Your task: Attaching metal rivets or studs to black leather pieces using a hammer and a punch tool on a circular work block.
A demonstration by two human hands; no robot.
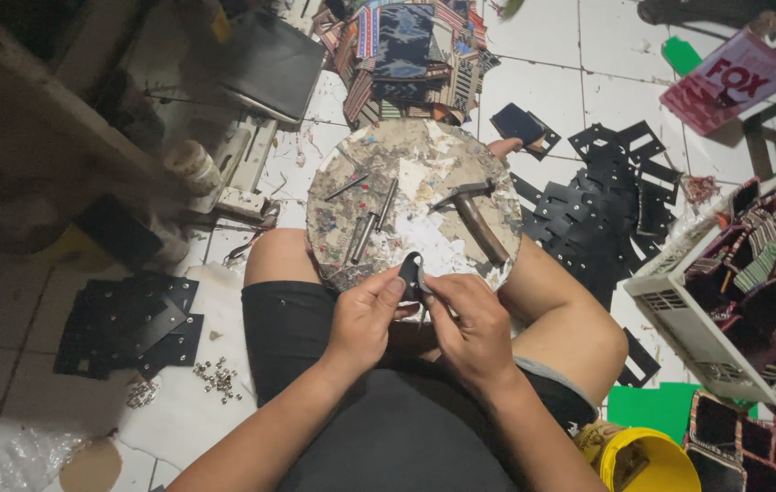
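- Left hand [365,314] and right hand [470,323], centre of frame: I see both pinching one small black piece [411,273], fingertips pressed together on it at the near rim of the round block [424,155], close to the work surface.
- Hammer [474,214] and metal punches [365,232] lie on the block, within reach.
- Loose rivets [215,378], lower left, beside black cut pieces [124,323].
- White basket [679,314], right edge, holds patterned pieces.

Head view, steeply down, close

A hammer [477,219] lies on the round block [406,159], basket [679,310] to its right.
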